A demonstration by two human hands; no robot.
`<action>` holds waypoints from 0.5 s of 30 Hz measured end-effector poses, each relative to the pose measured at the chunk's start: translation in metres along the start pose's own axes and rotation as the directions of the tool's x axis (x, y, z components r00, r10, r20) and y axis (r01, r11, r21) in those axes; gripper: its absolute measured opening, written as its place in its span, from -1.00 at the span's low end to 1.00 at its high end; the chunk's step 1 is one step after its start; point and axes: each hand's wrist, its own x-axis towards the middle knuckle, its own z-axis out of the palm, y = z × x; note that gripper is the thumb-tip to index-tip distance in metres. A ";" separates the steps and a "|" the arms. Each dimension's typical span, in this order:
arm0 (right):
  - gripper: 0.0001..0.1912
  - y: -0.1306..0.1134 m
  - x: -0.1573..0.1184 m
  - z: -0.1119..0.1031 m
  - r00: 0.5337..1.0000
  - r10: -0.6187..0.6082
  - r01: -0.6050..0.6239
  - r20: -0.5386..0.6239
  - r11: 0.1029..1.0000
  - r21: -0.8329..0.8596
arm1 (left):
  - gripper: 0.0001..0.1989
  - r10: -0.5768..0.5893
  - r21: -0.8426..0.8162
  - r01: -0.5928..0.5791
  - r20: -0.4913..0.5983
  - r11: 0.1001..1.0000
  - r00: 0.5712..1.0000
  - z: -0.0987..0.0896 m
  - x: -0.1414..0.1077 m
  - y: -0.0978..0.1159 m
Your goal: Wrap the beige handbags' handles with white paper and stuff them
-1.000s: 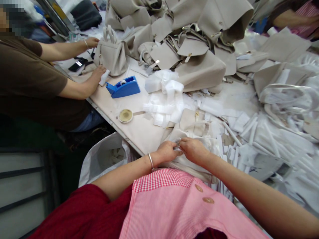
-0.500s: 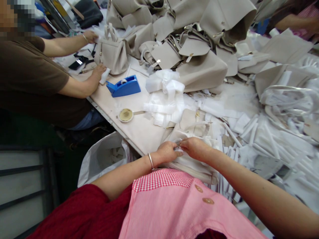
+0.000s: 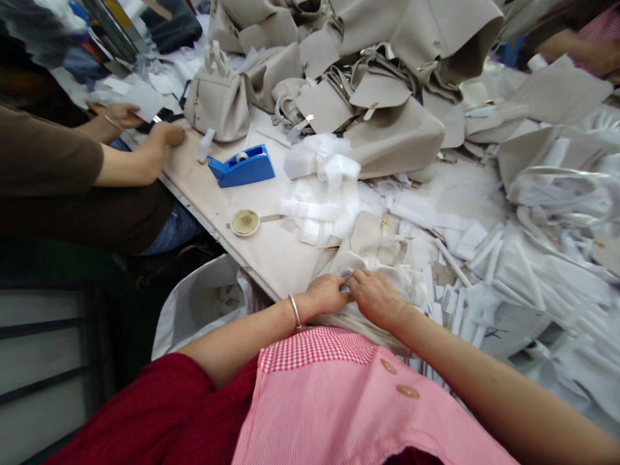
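Close in front of my apron, my left hand [image 3: 329, 294] and my right hand [image 3: 375, 296] meet at the fingertips over a beige bag [image 3: 371, 236] lying on the table. Both hands have their fingers pinched together at the bag's near part. A small piece between them is mostly covered by the fingers, so I cannot make out what it is. White wrapping and a pale strap lie on the bag just beyond my knuckles. A gold zipper pull shows on its far side.
A blue tape dispenser [image 3: 245, 166] and a small round dish [image 3: 245, 222] stand on the table [image 3: 276, 258]. White foam wrap [image 3: 324, 187] lies beyond my hands, with heaped beige bags [image 3: 392, 135] behind. White strips crowd the right. A co-worker's hand [image 3: 126, 115] holds white paper at left.
My right hand has turned slightly, its back now more upward, still meeting my left. The co-worker's arms have drawn back left from the standing bag, and a white sheet is now in one hand.
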 end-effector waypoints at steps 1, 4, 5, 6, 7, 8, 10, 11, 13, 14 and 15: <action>-0.81 -0.002 0.000 0.002 1.000 -0.007 0.006 -0.028 1.000 -0.009 | -0.66 0.004 0.010 -0.004 0.001 1.000 1.000 0.000 0.001 0.000; -0.82 -0.004 -0.001 0.006 0.994 -0.034 0.032 -0.106 0.999 -0.027 | -0.66 0.024 0.021 -0.024 0.001 0.999 1.000 0.001 0.002 -0.002; -0.82 -0.004 -0.002 0.007 0.991 -0.047 0.044 -0.125 0.999 -0.028 | -0.65 0.025 0.015 -0.025 0.002 1.000 1.000 0.002 0.002 -0.003; -0.82 -0.003 -0.003 0.008 0.988 -0.057 0.054 -0.142 0.998 -0.024 | -0.64 0.024 0.005 -0.024 0.005 1.000 1.000 0.002 0.002 -0.003; -0.83 -0.001 -0.004 0.009 0.986 -0.064 0.062 -0.157 0.998 -0.015 | -0.62 0.022 -0.007 -0.022 0.009 1.000 1.000 0.002 0.002 -0.004; -0.83 0.000 -0.005 0.011 0.983 -0.068 0.069 -0.171 0.998 0.000 | -0.60 0.016 -0.023 -0.015 0.013 1.000 1.000 0.002 0.002 -0.004; -0.82 0.004 -0.008 0.013 0.978 -0.068 0.079 -0.199 0.996 0.048 | -0.58 0.005 -0.063 -0.004 0.018 0.998 1.000 0.002 0.002 -0.006; -0.81 0.006 -0.009 0.014 0.975 -0.070 0.089 -0.211 0.993 0.078 | -0.59 0.007 -0.088 -0.005 0.018 0.996 1.000 0.002 0.003 -0.007; -0.81 0.009 -0.013 0.016 0.969 -0.079 0.112 -0.234 0.985 0.131 | -0.63 0.022 -0.140 -0.019 0.018 0.990 1.000 0.003 0.003 -0.009; -0.80 0.010 -0.015 0.015 0.967 -0.085 0.124 -0.241 0.981 0.151 | -0.65 0.034 -0.169 -0.031 0.019 0.985 0.999 0.003 0.004 -0.010; -0.79 0.010 -0.016 0.015 0.966 -0.094 0.136 -0.243 0.977 0.164 | -0.68 0.047 -0.204 -0.041 0.023 0.978 0.999 0.003 0.005 -0.012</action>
